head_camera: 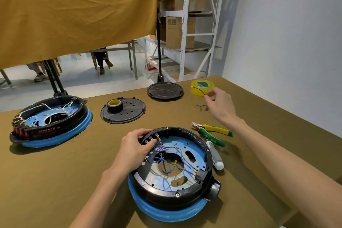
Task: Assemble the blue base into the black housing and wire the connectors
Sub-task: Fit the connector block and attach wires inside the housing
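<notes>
While left hand point(137, 146) steadies black housing point(172, 193), blue wires point(166, 161) tangle inside.

Both forearms bare, no sleeves; hands point(136, 147) ungloved.

A single head-worn wide-angle view looks forward and down across the table point(55, 181). The black housing point(172, 196) sits close at six o'clock, shelving point(185, 24) far at twelve.
</notes>
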`<state>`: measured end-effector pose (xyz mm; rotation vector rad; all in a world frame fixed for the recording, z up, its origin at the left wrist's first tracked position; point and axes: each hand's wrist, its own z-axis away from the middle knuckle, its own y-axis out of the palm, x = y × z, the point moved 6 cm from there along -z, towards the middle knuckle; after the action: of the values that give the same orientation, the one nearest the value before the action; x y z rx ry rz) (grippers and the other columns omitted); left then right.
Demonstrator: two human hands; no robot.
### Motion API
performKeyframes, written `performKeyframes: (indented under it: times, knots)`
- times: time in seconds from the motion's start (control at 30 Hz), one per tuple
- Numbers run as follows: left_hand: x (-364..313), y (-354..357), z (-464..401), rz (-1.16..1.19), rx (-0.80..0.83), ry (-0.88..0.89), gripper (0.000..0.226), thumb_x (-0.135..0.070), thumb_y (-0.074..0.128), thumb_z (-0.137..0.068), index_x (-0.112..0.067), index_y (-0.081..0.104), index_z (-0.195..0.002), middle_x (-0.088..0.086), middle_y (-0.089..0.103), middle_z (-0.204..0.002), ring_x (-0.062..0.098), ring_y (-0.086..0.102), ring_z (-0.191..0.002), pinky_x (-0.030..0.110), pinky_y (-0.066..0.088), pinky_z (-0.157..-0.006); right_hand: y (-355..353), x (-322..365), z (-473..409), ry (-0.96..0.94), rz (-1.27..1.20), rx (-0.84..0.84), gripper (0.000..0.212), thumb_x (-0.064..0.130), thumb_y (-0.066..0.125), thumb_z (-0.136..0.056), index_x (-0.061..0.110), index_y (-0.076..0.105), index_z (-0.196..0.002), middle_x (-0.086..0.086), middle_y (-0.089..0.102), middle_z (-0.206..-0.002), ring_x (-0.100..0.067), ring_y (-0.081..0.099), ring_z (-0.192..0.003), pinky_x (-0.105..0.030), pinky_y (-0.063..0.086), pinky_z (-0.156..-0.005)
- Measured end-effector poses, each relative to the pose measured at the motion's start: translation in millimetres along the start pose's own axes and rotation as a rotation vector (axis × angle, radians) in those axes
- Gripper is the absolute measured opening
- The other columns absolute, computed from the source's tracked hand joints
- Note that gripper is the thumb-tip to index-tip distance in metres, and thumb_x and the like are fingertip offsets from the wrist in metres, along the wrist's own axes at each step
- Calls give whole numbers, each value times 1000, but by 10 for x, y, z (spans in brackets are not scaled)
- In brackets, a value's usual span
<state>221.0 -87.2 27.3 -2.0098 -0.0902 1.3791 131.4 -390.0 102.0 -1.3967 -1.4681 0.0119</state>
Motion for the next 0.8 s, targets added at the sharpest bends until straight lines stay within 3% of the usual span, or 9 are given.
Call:
performKeyframes:
  times: [0.07,0.13,0.23,0.33,0.43,0.57,0.67,0.8]
  knots:
    - [-2,2,15,14,3,-6,28,-30,74,-93,-29,72,-121,-11,72,-105,1,68,-91,11,49,-65,66,198,79,63,-350,158,8,12,54,-104,9,61,-104,-9,76,-76,-25,75,-68,-33,58,-56]
    - [2,1,32,51,8,-15,23,-31,73,-94,-33,71,-117,-16,72,-100,-2,68,-88,8,48,-61,158,380,201,150,-628,300,16,2,44,-105,1,60,-103,-19,77,-88,-31,77,-78,-33,63,-58]
    - [11,-17,43,116,-3,-17,20,-33,66,-99,-30,72,-117,-18,72,-104,0,67,-99,12,49,-76,309,584,425,273,-901,422,17,1,46,-101,-4,63,-99,-27,75,-96,-36,77,-86,-36,65,-69]
    - [-11,-49,70,141,-22,-1,25,-31,58,-103,-23,71,-123,-13,72,-113,6,65,-110,22,49,-90,411,711,606,303,-983,490,8,-2,66,-94,-3,63,-101,-29,74,-98,-32,77,-83,-29,63,-67]
    - [-81,-156,87,165,-74,42,31,-29,56,-105,-20,67,-133,-11,70,-123,4,62,-117,27,50,-101,485,823,752,302,-1064,602,10,-4,65,-94,0,61,-102,-30,74,-101,-31,77,-84,-28,63,-67]
    - [-275,-242,118,385,49,93,27,-31,58,-104,-25,69,-127,-13,78,-109,-4,68,-108,9,49,-88,527,938,925,320,-1165,701,8,-1,61,-97,7,59,-98,-25,75,-100,-30,77,-86,-31,62,-67]
    - [-369,-208,208,438,155,122,19,-33,62,-101,-26,77,-111,-8,80,-100,4,73,-99,12,52,-83,547,966,1020,318,-1185,713,10,0,59,-97,6,58,-105,-22,75,-99,-29,76,-88,-31,62,-69]
    - [-356,-272,254,564,98,90,19,-31,66,-98,-22,82,-94,1,80,-89,6,72,-82,14,53,-73,598,964,1123,292,-1104,762,28,0,59,-98,-2,58,-125,-23,75,-100,-28,74,-87,-31,62,-72]
